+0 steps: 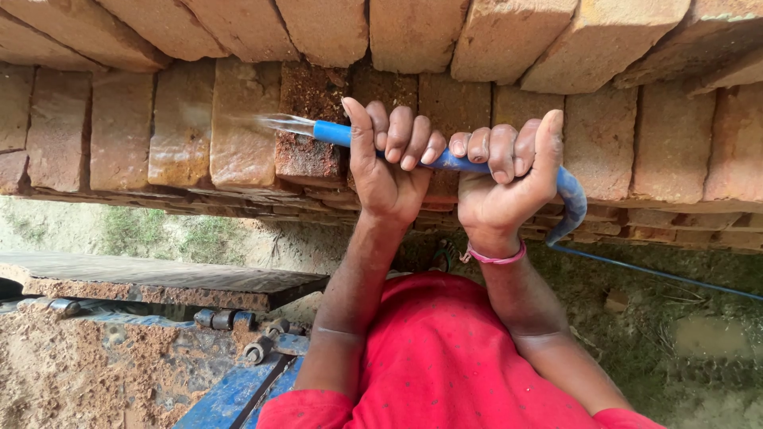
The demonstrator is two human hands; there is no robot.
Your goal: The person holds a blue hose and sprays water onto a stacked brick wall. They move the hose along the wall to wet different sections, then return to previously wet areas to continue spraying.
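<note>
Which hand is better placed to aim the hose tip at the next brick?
Probably the left hand: it grips the blue hose nearest the spraying tip. The right hand holds farther back, by the bend.

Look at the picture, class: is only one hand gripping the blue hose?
No: both the left hand and the right hand are closed around the blue hose.

Stacked reddish bricks (183,119) fill the upper frame; muddy ground (699,342) lower right; possibly a blue metal bed (230,397) lower left.
</note>
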